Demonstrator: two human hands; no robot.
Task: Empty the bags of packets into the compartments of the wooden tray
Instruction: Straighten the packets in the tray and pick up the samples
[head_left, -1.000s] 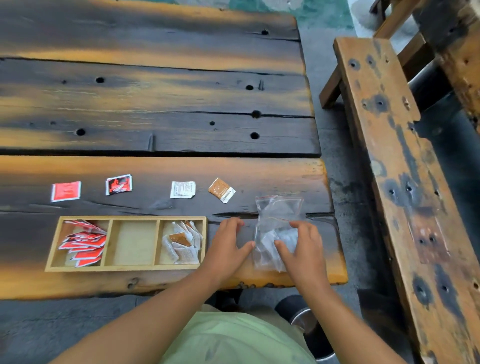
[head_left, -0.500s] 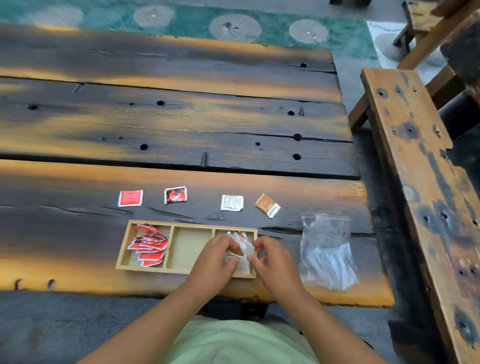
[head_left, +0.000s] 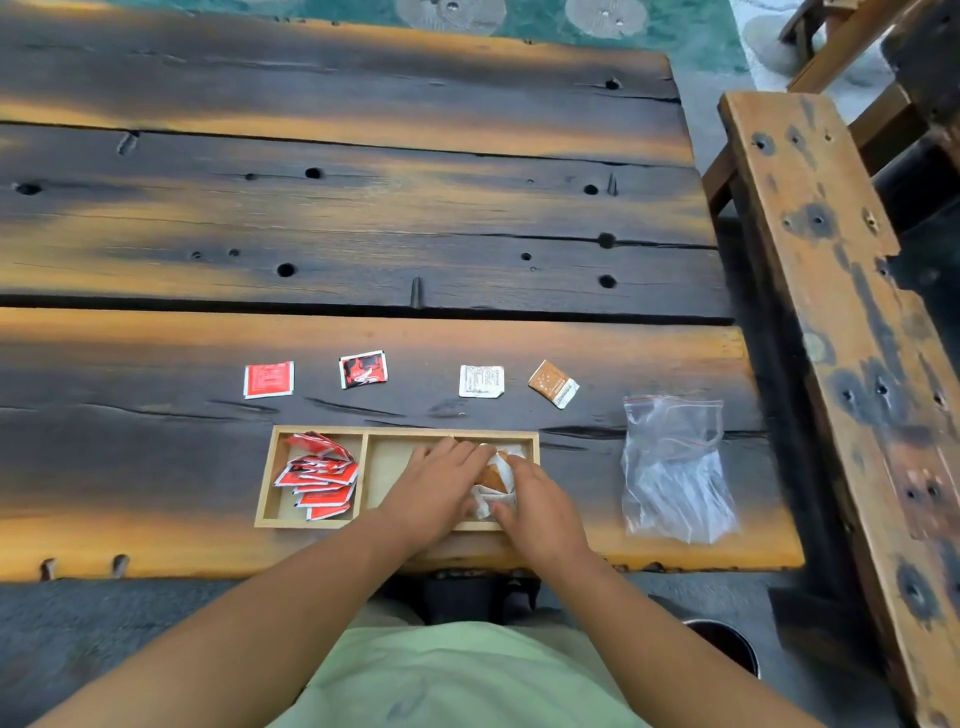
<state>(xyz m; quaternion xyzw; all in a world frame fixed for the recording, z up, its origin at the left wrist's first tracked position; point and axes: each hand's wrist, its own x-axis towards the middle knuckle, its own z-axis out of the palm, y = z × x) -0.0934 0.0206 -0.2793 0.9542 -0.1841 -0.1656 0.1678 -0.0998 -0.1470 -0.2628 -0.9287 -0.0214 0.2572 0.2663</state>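
Wooden tray (head_left: 267, 486) sits near the desk (head_left: 363, 218) edge, red packets (head_left: 319, 478) in its left compartment (middle bare). Both hands, left (head_left: 441, 491) and right (head_left: 543, 512), close together, pinch white and brown packets (head_left: 493, 480) in the right compartment. Bag (head_left: 675, 467) lies right.

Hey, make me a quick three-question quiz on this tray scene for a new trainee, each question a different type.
1. True or false: the left compartment of the wooden tray holds red packets.
2. How many single packets lie in the row on the table behind the tray?
3. Multiple choice: where is the clear plastic bag? A) in the middle compartment B) on the table to the right of the tray C) held up in the left hand

Key
1. True.
2. Four.
3. B. The left hand and right hand are both at the tray's right compartment, on the white and brown packets.
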